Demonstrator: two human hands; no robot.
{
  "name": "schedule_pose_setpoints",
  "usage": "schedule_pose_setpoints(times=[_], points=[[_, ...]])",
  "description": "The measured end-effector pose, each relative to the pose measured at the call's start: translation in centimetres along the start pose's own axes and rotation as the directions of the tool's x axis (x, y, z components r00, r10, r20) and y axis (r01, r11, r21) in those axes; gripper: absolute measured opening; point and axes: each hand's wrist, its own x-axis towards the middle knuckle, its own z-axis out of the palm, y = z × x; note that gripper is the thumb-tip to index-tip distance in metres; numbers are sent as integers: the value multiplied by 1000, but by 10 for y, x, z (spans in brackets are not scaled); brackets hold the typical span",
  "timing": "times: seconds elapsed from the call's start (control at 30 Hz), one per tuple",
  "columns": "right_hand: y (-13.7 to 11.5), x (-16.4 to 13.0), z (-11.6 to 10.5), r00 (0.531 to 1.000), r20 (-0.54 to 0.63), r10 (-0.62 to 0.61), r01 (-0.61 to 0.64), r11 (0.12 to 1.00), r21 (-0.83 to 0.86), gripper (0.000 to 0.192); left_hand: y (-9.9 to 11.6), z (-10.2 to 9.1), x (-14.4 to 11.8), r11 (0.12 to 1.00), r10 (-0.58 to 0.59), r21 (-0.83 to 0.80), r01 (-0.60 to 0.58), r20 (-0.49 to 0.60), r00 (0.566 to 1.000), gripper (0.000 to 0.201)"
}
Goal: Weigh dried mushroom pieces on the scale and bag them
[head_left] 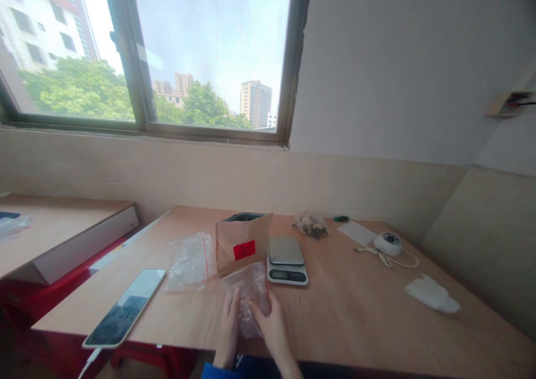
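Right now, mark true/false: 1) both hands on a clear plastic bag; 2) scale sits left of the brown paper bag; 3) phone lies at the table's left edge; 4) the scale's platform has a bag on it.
1) True: left hand and right hand both touch the clear plastic bag.
2) False: the scale sits right of the brown paper bag.
3) True: the phone lies there, cable attached.
4) False: the platform is bare.
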Motion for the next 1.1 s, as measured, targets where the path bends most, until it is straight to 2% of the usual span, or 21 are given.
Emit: schedule_pose_setpoints(times=[0.1,0.2,0.3,0.43,0.5,0.63,0.7,0.8,0.9,0.97,1.03,1.1], points=[[-13,-7,-5,997,33,69,-69,998,10,50,13,1,2,994,40,104,-39,-7,999,56],[-27,-15,-10,971,182,153,-159,987,16,53,32,0,3,971,114,209,-118,29,993,54],[-33,-21,-13,961,233,149,-167,984,60,53,49,-3,1,949,154,272,-156,30,988,55],[-36,-25,-13,949,268,166,-192,978,75,55,64,-8,-3,946,139,296,-134,5,990,56],[-37,-27,-13,958,235,161,-185,979,82,56,67,-10,-7,950,112,291,-113,20,993,58],[-36,-31,-14,982,68,177,-182,981,69,59,68,-16,-19,957,24,285,-50,91,996,57],[-35,-34,-13,980,71,188,-191,980,53,60,67,-19,-24,958,-34,287,-10,149,988,54],[-33,-37,-7,964,167,204,-214,976,45,60,67,-23,-26,968,-65,251,19,176,982,54],[-34,-39,-2,929,305,211,-237,970,50,61,75,-30,-17,973,-20,231,-16,151,988,55],[-36,-34,-5,924,339,175,-204,977,53,58,84,-41,-7,967,-14,254,-17,123,992,58],[-38,-18,-19,961,254,111,-125,991,39,54,95,-57,6,951,-32,307,18,43,999,65],[-39,14,-42,997,72,9,-7,999,-32,49,105,-76,22,922,-32,386,37,-19,999,72]])
